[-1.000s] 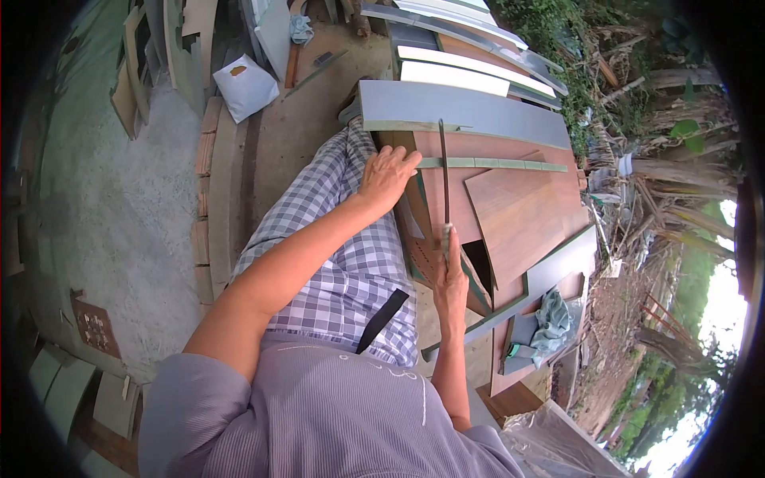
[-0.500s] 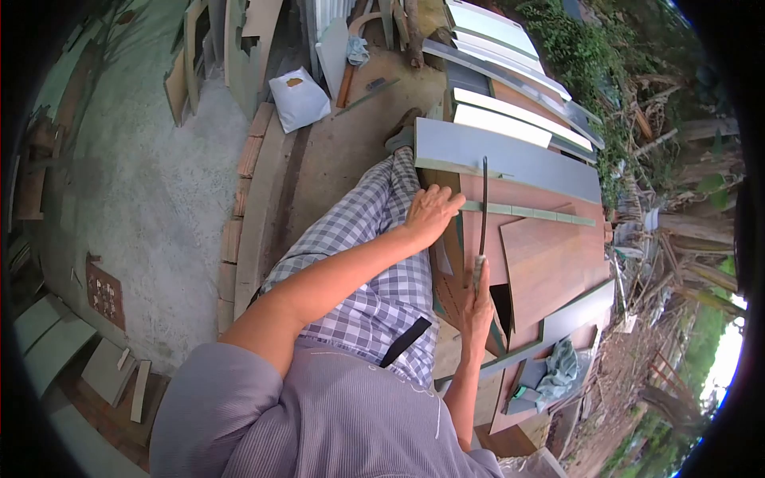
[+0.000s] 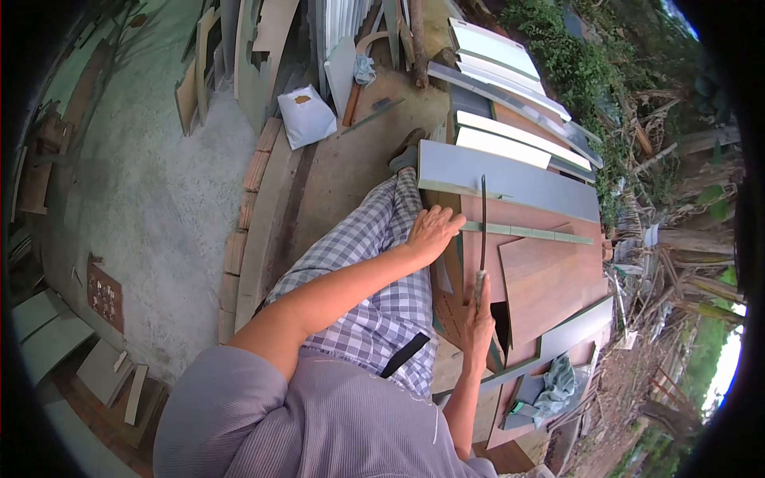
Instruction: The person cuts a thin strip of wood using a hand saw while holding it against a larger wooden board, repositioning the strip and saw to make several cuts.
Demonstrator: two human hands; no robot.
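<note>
My left hand lies at the near end of a narrow greenish strip, its fingers bent over the end. In my right hand is the handle of a long, thin, dark blade. The blade points away from me and crosses the strip a little right of my left fingers. Its tip overlaps a grey board beyond. Brown panels lie under and beside the strip. Whether the blade touches the strip cannot be made out.
White and grey boards are stacked beyond the grey board. A white bag sits near leaning panels. A crumpled cloth lies at the lower right. Brick edging runs along the floor; plants stand at the right.
The head view has shifted, so the boards and both hands appear slightly lower. My left hand stays at the strip's end, and the blade still crosses it in nearly the same place.
</note>
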